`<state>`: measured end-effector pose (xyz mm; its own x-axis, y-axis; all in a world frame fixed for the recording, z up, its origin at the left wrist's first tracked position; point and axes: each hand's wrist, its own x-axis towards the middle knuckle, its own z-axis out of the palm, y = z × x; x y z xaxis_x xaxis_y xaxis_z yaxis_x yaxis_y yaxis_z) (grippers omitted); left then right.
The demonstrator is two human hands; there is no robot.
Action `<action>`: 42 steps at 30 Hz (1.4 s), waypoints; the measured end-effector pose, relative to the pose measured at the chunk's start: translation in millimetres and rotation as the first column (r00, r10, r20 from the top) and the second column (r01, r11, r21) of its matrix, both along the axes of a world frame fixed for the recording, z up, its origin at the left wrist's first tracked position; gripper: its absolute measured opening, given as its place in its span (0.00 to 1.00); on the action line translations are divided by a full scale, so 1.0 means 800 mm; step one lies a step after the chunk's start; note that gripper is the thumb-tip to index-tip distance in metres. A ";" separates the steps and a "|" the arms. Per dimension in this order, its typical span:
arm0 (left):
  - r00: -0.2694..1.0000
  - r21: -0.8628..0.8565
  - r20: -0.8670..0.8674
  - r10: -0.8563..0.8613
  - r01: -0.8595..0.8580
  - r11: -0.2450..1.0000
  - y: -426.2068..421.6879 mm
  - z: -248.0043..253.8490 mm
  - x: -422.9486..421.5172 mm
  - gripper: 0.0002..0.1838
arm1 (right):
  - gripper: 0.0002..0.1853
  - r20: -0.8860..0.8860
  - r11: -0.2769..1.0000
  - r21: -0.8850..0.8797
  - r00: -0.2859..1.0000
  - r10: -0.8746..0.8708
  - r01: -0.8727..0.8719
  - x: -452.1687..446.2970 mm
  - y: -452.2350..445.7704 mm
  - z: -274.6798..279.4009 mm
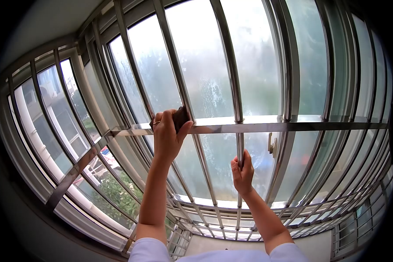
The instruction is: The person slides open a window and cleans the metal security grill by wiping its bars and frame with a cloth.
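My left hand (167, 133) is raised to the horizontal metal rail (249, 127) and closed around a dark brown wiping pad (180, 118). Whether this is a folded cloth or a sponge I cannot tell. The pad rests against the rail where a vertical bar crosses it, and a ring shows on one finger. Lower and to the right, my right hand (243, 172) is wrapped around a vertical metal bar (240, 148) below the rail. Behind the bars, whitish streaks mark the window glass (212, 94).
Metal bars span the whole window, with a lower grille (209, 218) near my body. A window latch (272, 145) sits behind the bars at right. On the left, a barred side window (59, 109) looks onto white pipes and a green bush (113, 196).
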<state>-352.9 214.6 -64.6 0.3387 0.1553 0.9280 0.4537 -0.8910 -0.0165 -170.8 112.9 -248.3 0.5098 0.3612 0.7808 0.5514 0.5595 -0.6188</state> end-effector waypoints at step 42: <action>0.997 0.114 0.050 -0.053 0.047 0.992 -0.079 -0.010 0.087 0.15 | 0.23 -0.057 0.990 0.071 0.990 0.130 -0.126 -0.004 0.002 0.003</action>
<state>-283.2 151.1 -72.9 0.2937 0.0334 0.9553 0.4119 -0.9063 -0.0950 -174.1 114.2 -245.7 0.5104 0.3744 0.7741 0.4350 0.6641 -0.6080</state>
